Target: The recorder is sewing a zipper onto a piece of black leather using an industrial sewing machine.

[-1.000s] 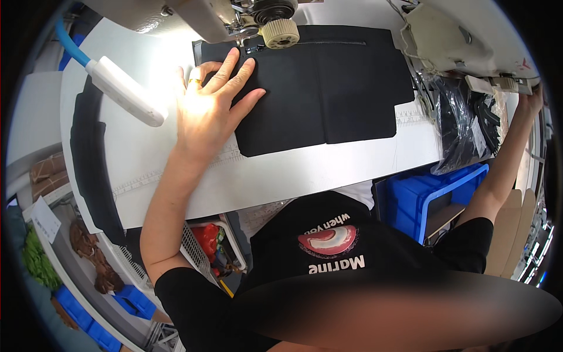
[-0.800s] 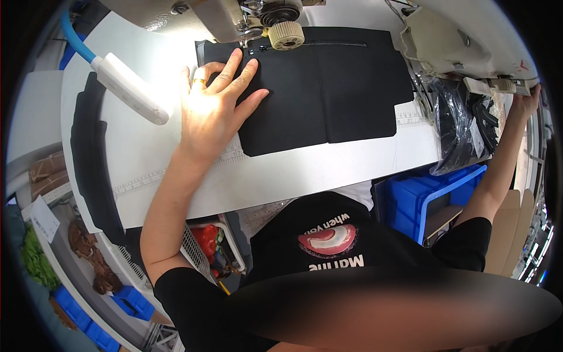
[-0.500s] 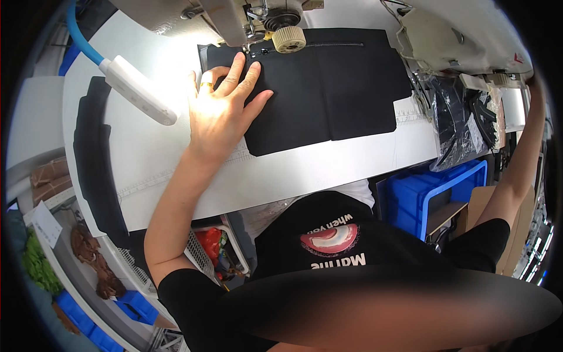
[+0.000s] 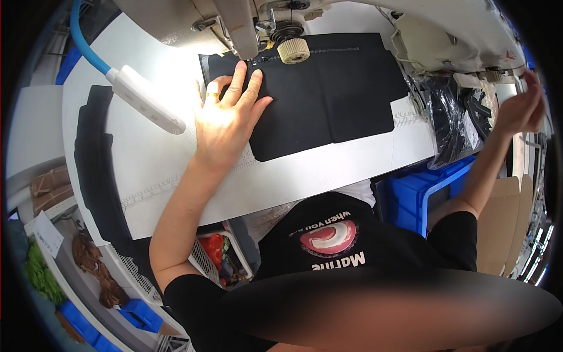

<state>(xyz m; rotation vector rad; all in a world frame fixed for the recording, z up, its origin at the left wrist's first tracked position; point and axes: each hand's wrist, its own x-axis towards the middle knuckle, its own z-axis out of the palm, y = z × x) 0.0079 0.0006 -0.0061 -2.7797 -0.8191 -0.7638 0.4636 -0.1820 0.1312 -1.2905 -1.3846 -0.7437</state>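
While a sewing machine (image 4: pixel 237 29) partly hides black fabric (image 4: pixel 293 111), plastic packaging (image 4: pixel 446 120) lies nearby.

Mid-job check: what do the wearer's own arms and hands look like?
The left hand wears a shiny gold-coloured ring; the blurred right hand shows none. Neither is gloved. Both forearms are bare below short black fabric sleeves, no watch visible.

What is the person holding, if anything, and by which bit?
The left hand grips nothing: its fingers lie spread on the black fabric, by the left end of its zip. Whether the right hand holds anything cannot be told.
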